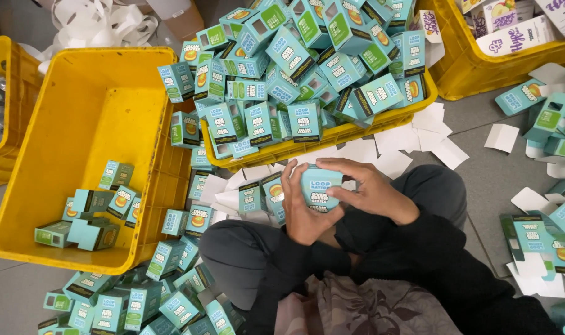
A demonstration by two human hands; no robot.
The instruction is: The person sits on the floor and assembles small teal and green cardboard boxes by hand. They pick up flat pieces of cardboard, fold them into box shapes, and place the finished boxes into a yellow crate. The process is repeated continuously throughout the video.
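head-worn view, looking steeply down, close over lap, floor around

You wear a black long-sleeved top whose sleeves reach down to both wrists, leaving your left hand (304,208) and right hand (366,186) bare. Your trousers are dark grey, and a brownish patterned cloth covers your lap.
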